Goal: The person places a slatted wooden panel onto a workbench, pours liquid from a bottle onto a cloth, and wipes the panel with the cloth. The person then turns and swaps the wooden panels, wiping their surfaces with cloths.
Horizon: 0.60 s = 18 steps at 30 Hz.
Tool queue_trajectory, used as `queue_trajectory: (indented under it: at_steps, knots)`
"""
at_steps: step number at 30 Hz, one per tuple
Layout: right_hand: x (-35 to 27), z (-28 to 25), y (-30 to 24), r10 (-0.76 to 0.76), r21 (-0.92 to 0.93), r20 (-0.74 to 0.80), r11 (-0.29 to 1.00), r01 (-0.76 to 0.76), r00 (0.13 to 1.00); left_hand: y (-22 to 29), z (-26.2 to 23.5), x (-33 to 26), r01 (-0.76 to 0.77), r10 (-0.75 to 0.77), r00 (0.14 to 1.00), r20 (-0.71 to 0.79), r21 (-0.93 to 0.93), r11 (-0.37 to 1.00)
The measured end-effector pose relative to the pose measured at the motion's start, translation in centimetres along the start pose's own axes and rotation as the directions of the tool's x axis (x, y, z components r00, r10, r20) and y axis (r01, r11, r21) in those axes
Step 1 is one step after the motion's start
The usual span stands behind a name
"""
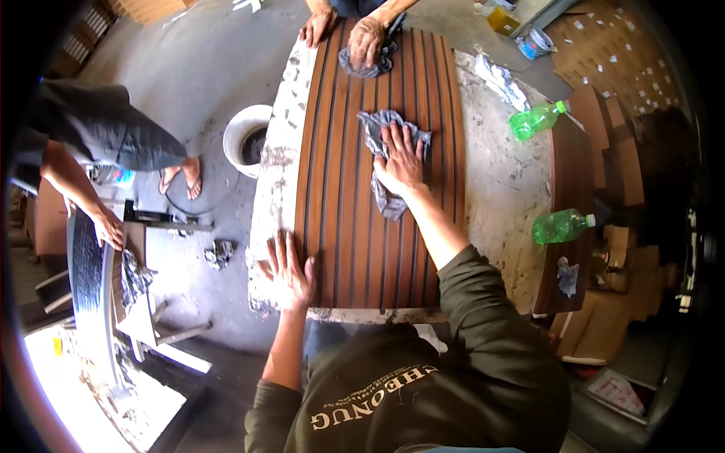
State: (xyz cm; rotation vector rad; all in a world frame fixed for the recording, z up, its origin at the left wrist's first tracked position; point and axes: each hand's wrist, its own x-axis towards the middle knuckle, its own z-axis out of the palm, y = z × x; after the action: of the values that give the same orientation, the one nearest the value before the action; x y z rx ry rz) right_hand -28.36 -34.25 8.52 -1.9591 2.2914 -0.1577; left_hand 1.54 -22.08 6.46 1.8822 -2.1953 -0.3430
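Grey concrete floor lies all around a rough, chipped stone table (506, 181). On the table lies a brown wooden slat panel (343, 219) with dark grooves. Its long side runs away from the person, and the grooves run the same way, from the near edge to the far edge.

The left hand (289, 273) lies flat on the near left corner of the panel, fingers spread wide, holding nothing. The right hand (400, 160) presses down on a crumpled grey rag (376, 128) near the middle of the panel, fingers spread out flat on the cloth. The rag looks soft and wrinkled, and one end hangs toward the person.

At the far end of the panel, another person's hand (368, 41) rests on a second grey rag (355, 66).

To the right of the panel, two green plastic bottles (538, 119) lie on their sides. To the left of the panel, a white bucket (245, 136) stands on the floor. Farther left, a third person leans a hand on a dark board.
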Motion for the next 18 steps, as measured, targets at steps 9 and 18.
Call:
queue_trajectory:
  at_steps: [9, 18]
  knots:
    - [-20.6, 0.3, -6.7, -0.448, 0.19, 0.188, 0.89, 0.415, 0.874, -0.3, -1.2, 0.0, 0.067, -0.067, 0.997, 0.033, -0.015, 0.998]
    - [4.5, 2.0, -5.3, -0.292, -0.018, -0.014, 0.956, 0.292, 0.956, 0.2, -0.7, 0.5, 0.054, -0.053, 0.999, 0.005, -0.022, 0.998]
